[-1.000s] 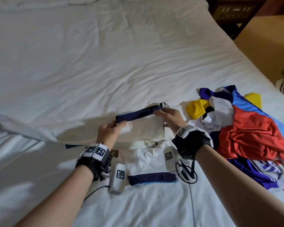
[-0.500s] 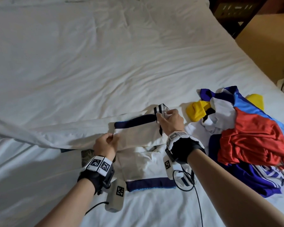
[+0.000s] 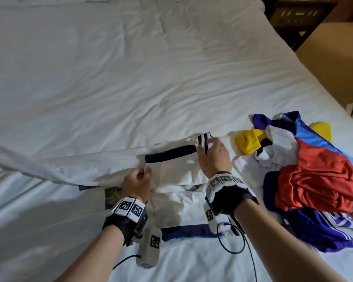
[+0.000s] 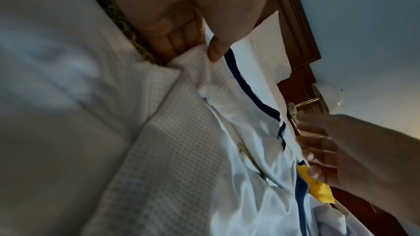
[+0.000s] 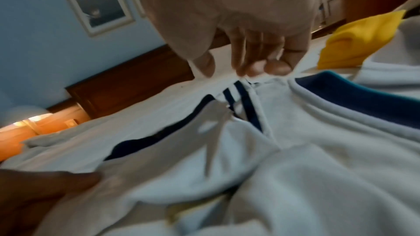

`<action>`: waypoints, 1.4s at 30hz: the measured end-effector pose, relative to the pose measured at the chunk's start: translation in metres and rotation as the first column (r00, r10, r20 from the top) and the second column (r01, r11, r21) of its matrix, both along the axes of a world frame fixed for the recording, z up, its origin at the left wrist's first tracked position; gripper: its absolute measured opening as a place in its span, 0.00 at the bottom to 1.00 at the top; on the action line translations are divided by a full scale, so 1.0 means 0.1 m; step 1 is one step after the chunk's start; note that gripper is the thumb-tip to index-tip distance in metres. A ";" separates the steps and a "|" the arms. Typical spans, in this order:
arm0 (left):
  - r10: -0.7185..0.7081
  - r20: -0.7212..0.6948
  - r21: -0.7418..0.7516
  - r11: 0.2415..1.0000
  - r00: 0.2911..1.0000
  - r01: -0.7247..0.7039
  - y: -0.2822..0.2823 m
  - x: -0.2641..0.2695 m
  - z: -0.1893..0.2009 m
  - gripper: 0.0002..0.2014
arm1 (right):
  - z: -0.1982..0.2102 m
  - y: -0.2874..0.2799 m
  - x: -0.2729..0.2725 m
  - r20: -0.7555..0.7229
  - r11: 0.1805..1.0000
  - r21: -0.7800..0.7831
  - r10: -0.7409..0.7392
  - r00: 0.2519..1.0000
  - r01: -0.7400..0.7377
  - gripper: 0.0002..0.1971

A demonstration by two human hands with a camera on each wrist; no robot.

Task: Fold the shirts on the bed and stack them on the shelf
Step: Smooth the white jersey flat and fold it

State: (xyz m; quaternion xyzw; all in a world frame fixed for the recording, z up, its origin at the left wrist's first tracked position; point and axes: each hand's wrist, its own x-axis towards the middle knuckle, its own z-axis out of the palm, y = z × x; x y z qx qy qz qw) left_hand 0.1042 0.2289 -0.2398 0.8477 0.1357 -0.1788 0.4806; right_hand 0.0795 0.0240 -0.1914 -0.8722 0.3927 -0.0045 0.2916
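A white shirt (image 3: 181,200) with navy bands lies partly folded on the bed in front of me. My left hand (image 3: 140,171) pinches a fold of its white fabric between thumb and fingers, which the left wrist view shows closely at the left hand (image 4: 204,49). My right hand (image 3: 207,144) is at the shirt's far right corner, on the striped cuff (image 3: 203,139). In the right wrist view the right hand (image 5: 227,69) has loosely spread fingers, and their tips just touch that striped cuff (image 5: 240,96).
A pile of unfolded shirts (image 3: 314,176) in red, blue, white and yellow lies on the right of the bed. A raised ridge of bed sheet (image 3: 59,165) runs off to the left. The bed edge, floor (image 3: 334,58) and a dark cabinet (image 3: 298,15) are at the right.
The navy-banded part of the shirt came down from mid-air onto the bed. My left hand slid toward me along the fabric. My right hand's grip on the striped cuff loosened.
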 end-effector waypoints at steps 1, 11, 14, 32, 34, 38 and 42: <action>-0.010 0.027 0.000 1.000 1.000 0.010 0.01 0.00 -0.01 0.13 | -0.01 0.04 -0.04 -0.102 0.999 0.030 0.047 0.994 -0.044 0.21; 0.011 0.167 -0.019 1.000 0.986 -0.008 0.02 0.00 0.04 0.08 | -0.06 0.17 -0.09 -0.133 0.998 0.052 -0.029 0.991 0.036 0.18; -0.071 0.287 -0.007 0.997 0.955 0.076 0.25 0.05 0.18 0.05 | -0.05 0.53 -0.14 -0.042 0.966 -0.232 0.102 0.994 -0.109 0.28; -0.645 -0.287 0.925 0.004 0.708 0.379 2.96 1.60 0.71 0.15 | -0.12 3.19 0.79 -0.119 0.630 -0.063 0.765 0.632 -0.774 0.23; -0.650 -0.096 0.974 0.094 0.754 0.205 3.16 1.46 0.82 0.12 | -0.12 3.17 0.78 -0.064 0.638 -0.103 0.761 0.646 -0.763 0.21; -0.589 0.238 0.934 0.356 0.772 -0.016 3.64 0.94 0.87 0.13 | -0.17 3.13 0.59 0.202 0.683 -0.190 0.730 0.652 -0.706 0.17; -0.596 0.154 0.920 0.378 0.788 0.106 3.92 0.44 0.40 0.17 | -0.40 3.10 0.39 0.050 0.601 -0.223 0.793 0.607 -0.767 0.20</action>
